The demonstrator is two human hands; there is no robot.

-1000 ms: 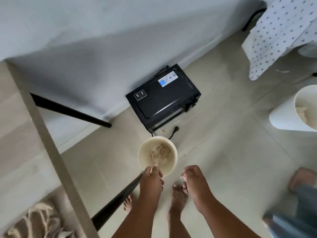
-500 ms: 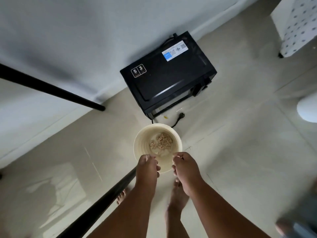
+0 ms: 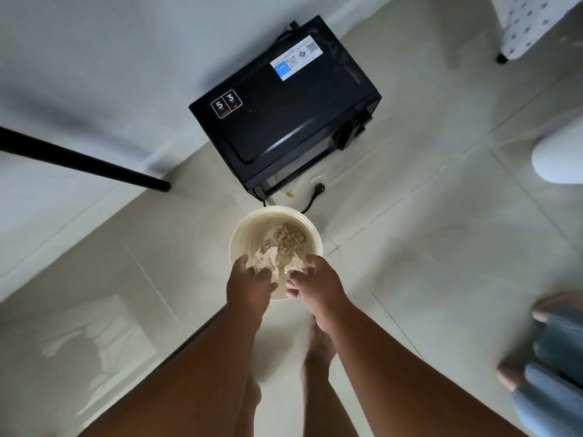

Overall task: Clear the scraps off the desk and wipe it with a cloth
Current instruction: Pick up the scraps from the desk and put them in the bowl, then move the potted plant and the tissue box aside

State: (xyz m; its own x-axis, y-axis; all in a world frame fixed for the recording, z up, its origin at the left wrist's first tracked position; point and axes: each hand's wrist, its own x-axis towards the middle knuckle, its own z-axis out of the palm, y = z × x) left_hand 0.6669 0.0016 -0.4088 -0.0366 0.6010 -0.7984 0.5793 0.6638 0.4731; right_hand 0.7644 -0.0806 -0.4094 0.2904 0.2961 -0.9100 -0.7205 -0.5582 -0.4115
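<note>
A cream round bin [image 3: 249, 228] stands on the floor tiles, with a pile of brown scraps [image 3: 290, 239] in its bottom. My left hand [image 3: 250, 283] and my right hand [image 3: 315, 280] hover side by side over the bin's near rim. Pale, crumpled scraps [image 3: 268, 258] show at the fingertips of both hands, inside the bin's mouth. Whether the fingers still grip them or they are falling cannot be told. The desk top is out of view.
A black microwave oven [image 3: 284, 121] sits on the floor beyond the bin, its plug [image 3: 320, 187] lying loose. Black desk legs [image 3: 82, 159] slant at left. A white bin [image 3: 558, 159] is at right, another person's feet [image 3: 517, 370] at lower right.
The view dropped from the desk edge to the floor. My right hand came in beside the left over the bin, and pale scraps now show at the fingertips inside it.
</note>
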